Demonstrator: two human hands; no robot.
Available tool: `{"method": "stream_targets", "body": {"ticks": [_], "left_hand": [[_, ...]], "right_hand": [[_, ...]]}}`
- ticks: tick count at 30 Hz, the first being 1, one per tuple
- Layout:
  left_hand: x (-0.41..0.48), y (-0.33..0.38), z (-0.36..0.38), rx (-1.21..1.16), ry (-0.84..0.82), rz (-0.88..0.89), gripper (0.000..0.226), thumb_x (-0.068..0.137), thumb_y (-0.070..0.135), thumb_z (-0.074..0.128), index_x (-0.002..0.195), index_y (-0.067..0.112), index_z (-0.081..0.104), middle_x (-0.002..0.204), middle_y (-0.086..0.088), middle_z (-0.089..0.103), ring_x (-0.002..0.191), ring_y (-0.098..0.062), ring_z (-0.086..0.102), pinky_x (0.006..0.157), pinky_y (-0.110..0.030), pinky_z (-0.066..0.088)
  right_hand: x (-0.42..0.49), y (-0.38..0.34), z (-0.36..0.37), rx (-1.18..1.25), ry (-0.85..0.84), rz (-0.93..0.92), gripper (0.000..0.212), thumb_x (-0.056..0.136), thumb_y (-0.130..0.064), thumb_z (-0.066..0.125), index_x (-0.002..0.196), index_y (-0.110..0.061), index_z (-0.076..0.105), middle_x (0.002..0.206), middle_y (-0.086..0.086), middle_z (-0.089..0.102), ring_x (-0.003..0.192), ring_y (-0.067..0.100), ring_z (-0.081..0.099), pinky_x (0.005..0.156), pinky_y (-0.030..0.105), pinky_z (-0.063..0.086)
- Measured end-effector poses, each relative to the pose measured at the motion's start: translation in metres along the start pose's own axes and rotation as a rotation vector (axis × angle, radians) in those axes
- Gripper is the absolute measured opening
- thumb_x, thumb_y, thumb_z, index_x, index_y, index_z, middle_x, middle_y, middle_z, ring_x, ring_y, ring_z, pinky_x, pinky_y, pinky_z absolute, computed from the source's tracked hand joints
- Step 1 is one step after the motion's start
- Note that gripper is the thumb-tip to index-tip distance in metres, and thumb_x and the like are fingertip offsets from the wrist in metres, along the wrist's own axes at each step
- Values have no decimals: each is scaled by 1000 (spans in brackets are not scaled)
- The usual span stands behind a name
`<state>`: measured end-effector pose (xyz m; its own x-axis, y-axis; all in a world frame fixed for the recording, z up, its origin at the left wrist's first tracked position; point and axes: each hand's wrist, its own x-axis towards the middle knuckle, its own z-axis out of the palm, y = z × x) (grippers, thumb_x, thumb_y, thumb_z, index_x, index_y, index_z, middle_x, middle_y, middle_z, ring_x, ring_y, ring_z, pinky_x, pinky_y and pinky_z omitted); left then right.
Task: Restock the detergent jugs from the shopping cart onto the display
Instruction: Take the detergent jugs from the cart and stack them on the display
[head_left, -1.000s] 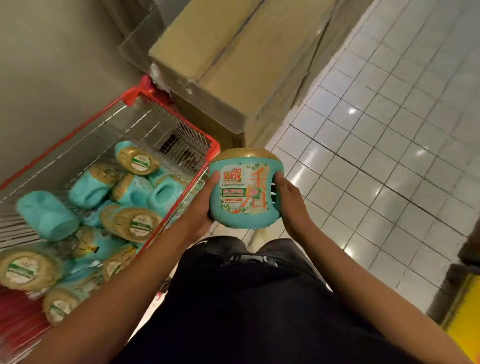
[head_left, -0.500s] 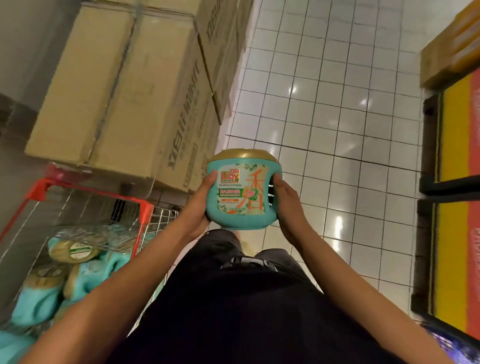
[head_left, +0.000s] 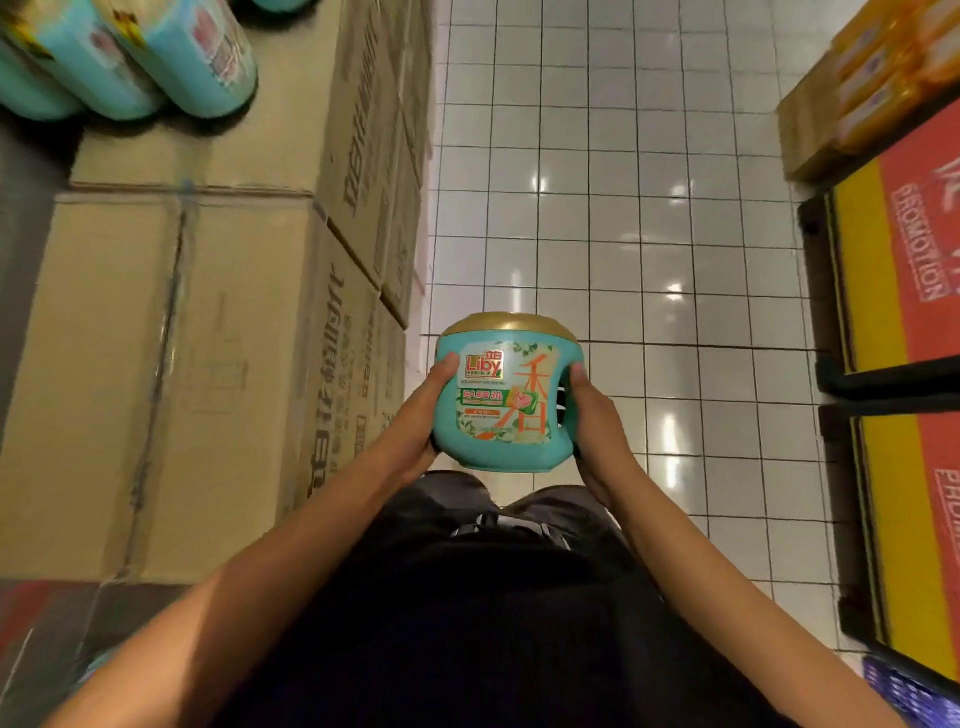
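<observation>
— Left hand (head_left: 418, 415) and right hand (head_left: 597, 423) grip the teal detergent jug (head_left: 506, 405) from either side, thumbs on its front. It's upright, in front of the waist, over the tiled floor (head_left: 623, 208).
— By the handle?
— Can't tell; the right hand covers the handle side, and its fingers are hidden behind.
— So what could go wrong?
— If it's only squeezed between the palms, that smooth plastic could slip and drop. The gold lid (head_left: 511, 327) might crack on the tiles.
— Where's it headed?
— Probably the stacked cartons (head_left: 156, 338) on the left, where more teal jugs (head_left: 171, 57) stand at the far end. Set too near an edge, or bumped into those neighbours, something could topple.
</observation>
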<state>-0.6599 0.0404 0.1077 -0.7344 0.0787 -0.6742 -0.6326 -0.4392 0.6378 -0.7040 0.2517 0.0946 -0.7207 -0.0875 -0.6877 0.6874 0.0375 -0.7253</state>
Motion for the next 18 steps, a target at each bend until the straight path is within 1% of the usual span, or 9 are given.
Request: {"method": "stream_targets", "body": {"ticks": [3,5,7,10,13,16,18], "left_hand": [[28,35,3,18,-28,-19,57,103,61,51,147,27,59,142,-12,67,132,-32,64,109,-52,53],[49,57,7,27,-34,-11,59,103,61,51,150,25,56,144,-13,65,133,-33,63,111,-54,50],[68,76,14,31,-45,0,61,100,64,54,149,26,57,145,-13,65,134,-33,62,110,-53,52],[94,100,28,5,-57,1,61,99,65,56,147,28,59,145,-12,64,134,-32,62,105,-49,56],[121,118,43,-41,-25,29,58,100,63,56,145,29,62,144,-12,65,134,-32,62,105,-48,56],[145,137,60,-85,45,51,57,103,61,51,147,26,59,143,-12,66,133,-32,63,111,-54,51],[156,151,74,-115,79,65,59,102,60,50,149,25,57,142,-12,67,132,-32,64,115,-58,46]], "right_hand": [[24,-29,6,20,3,-19,58,107,-62,37,127,-19,71,119,4,77,109,21,75,97,51,61],[42,-49,6,31,6,-39,59,106,-63,37,124,-20,72,114,0,79,103,16,76,96,51,61],[60,-71,3,18,9,-51,62,104,-67,37,124,-20,73,115,-2,79,103,13,76,95,49,62],[87,-102,-3,13,0,-51,72,95,-74,41,126,-18,72,120,2,77,107,17,76,95,50,62],[117,-132,-13,-29,-23,-71,64,102,-68,39,126,-20,73,120,1,78,109,20,75,94,49,62],[148,-165,-24,-51,-82,-91,58,106,-64,39,122,-21,74,116,-3,79,106,18,76,88,40,64],[167,-190,-27,-82,-129,-92,56,106,-63,40,121,-22,75,115,-4,79,106,17,76,88,39,64]]}}
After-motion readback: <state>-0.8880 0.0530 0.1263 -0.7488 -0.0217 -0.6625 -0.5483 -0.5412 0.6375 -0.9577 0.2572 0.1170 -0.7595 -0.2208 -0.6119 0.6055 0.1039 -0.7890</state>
